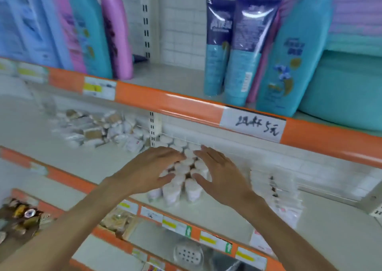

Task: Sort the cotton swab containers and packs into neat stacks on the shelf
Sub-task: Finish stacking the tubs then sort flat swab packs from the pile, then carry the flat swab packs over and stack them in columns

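Grip: both hands (186,173) flat, flanking swab containers (182,179) w/ fingers spread.

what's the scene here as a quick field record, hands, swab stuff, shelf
setting: store shelf with orange price rail
left hand: open, fingers spread, on left side of the container cluster
right hand: open, fingers spread, on right side of the cluster
swab containers: white round tubs bunched upright between the hands
swab packs: flat packs stacked to the right
loose packs: untidy pile at back left
shelf above: bottles and tubes
grip: nothing lifted
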Demonstrator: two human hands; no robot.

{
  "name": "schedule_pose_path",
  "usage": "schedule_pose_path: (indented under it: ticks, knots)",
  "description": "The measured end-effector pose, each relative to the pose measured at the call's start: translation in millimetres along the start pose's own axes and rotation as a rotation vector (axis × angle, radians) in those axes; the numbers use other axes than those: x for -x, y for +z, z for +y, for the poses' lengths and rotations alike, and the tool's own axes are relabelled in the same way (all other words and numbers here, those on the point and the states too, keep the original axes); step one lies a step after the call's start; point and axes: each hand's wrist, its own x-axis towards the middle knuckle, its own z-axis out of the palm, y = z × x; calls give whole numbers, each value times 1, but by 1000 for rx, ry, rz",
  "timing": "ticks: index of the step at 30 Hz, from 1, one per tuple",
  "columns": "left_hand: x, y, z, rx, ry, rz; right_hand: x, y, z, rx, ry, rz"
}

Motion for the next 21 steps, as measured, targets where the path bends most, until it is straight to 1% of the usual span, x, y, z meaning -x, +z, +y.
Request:
schedule_pose_path:
  ticks: [3,7,10,15,21]
  knots:
    - [44,-45,-66,-95,-85,-1,-60,16,-70,-29,-82,-26]
    - [110,-96,-149,-145,-201,-42,-135,47,-157,-57,-146,-55]
    - [155,-126,-205,-162,-279,-64,-184,65,-208,-75,-169,-75]
    - [203,-158,-272,-166,-366,-73,-236,87,-262,-101,-141,-111]
    - [225,-160,-330,-148,-402,-67,-274,110,-287,-65,-121,-134]
